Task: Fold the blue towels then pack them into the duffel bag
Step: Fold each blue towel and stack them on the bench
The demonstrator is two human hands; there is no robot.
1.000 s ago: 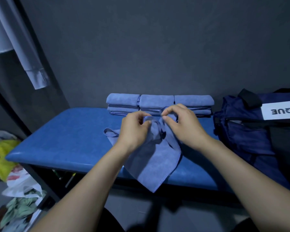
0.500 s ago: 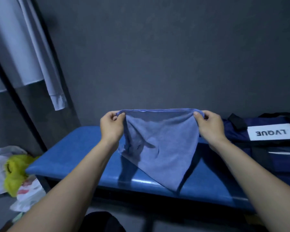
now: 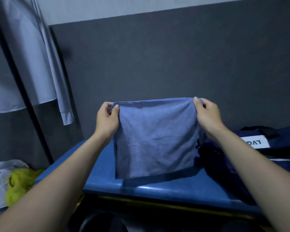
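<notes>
Towel (image 3: 156, 139) up in the air, one blue cloth held spread out flat by its top edge, over the blue padded bench (image 3: 157, 186). Left hand (image 3: 107, 119) pinches the top left corner between thumb and curled fingers; right hand (image 3: 208, 114) pinches the top right corner the same way. Top hem stretched fairly taut between them, rest hangs down roughly square, lower edge near the bench top but can't tell if it touches.

Progress call: this towel looks unfolded or at most doubled over, can't tell which from here, so its fold is at the very start. No folded towels visible in this view; the hanging cloth blocks the back of the bench, so can't say how many are done. Navy duffel bag (image 3: 266, 148) sits on the right end of the bench, just beside the towel's right edge, white label partly readable. Can't see whether it is open or whether anything is inside. Packing step looks not yet begun for this towel at least.

Off task: pale garment (image 3: 40, 64) hanging at left, plastic bags with something yellow-green (image 3: 18, 183) on the floor lower left.
</notes>
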